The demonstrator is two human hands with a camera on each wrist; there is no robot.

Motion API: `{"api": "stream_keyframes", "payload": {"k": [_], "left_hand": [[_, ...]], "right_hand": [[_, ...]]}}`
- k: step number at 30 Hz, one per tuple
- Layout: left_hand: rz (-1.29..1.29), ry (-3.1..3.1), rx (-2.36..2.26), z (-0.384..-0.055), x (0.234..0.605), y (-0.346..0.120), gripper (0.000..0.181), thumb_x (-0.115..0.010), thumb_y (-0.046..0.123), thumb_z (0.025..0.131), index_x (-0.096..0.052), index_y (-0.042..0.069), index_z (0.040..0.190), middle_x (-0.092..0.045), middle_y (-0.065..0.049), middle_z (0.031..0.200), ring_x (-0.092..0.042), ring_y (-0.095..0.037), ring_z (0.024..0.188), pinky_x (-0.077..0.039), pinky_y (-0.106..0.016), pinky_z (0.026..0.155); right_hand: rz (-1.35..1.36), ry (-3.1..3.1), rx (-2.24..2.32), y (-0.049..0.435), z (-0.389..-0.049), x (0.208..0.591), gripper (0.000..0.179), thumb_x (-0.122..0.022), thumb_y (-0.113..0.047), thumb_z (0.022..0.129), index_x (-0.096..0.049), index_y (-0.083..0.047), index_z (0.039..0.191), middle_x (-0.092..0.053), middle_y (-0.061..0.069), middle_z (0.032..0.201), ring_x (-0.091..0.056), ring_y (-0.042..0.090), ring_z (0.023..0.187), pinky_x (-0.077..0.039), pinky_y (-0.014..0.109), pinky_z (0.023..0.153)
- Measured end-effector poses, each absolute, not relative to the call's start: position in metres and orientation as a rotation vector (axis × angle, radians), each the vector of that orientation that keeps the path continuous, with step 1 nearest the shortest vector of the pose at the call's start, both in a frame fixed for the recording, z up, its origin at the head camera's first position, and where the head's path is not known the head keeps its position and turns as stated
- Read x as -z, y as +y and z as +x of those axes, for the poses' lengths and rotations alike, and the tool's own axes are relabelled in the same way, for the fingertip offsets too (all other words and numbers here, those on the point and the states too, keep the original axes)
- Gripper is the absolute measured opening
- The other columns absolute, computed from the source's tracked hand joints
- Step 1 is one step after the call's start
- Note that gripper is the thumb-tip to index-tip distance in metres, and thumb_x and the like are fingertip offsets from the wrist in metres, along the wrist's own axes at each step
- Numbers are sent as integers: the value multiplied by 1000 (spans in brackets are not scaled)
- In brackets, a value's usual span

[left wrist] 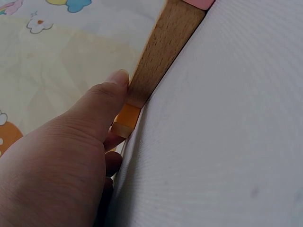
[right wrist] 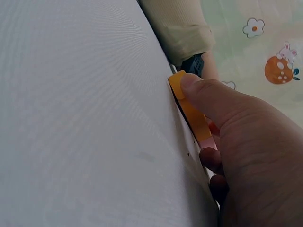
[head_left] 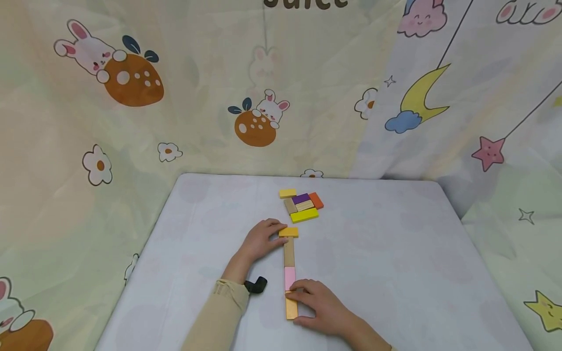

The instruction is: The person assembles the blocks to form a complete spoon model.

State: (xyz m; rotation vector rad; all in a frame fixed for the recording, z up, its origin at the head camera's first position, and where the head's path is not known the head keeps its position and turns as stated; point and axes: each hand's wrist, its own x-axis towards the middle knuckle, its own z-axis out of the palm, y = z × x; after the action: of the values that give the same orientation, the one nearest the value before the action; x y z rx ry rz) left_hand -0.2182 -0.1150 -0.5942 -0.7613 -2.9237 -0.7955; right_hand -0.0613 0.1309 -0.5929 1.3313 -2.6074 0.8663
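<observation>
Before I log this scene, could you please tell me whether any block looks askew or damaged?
No damage is visible. Past the straight block row, the bright yellow block and the red-orange block lie slanted to it, possibly on purpose.

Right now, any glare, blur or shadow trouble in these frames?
Head: light even, row of blocks clear, no strong glare; left wrist: dimmer, lower fingers of the left hand in shadow; right wrist: tabletop darkens beside the right hand; all three views: no obvious motion blur.

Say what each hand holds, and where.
Left hand: crosswise rectangular orange block, by its left end. Right hand: lengthwise rectangular orange block, thumb at near end.
</observation>
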Motion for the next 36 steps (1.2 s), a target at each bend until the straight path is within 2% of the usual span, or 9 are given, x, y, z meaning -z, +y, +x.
{"api": "stream_keyframes", "payload": {"k": [27,36], "left_hand": [[-735,-2940,792,-219,594,-116,54,-59,62,90,-61,33,135,-60,4,127,-56,-16,116,-49,-38,104],[-740,-2954,776,-219,594,-116,58,-58,62,91,-55,33,141,-58,4,137,-54,-19,125,-45,-40,109]], "right_hand": [[1301,-2688,-857,128,-60,586,55,-72,-51,87,-60,-28,135,-52,-10,134,-52,9,119,-50,35,97],[1188,-2905,-924,132,-65,572,55,-66,-54,89,-54,-34,139,-46,-11,143,-50,11,126,-49,40,104]]}}
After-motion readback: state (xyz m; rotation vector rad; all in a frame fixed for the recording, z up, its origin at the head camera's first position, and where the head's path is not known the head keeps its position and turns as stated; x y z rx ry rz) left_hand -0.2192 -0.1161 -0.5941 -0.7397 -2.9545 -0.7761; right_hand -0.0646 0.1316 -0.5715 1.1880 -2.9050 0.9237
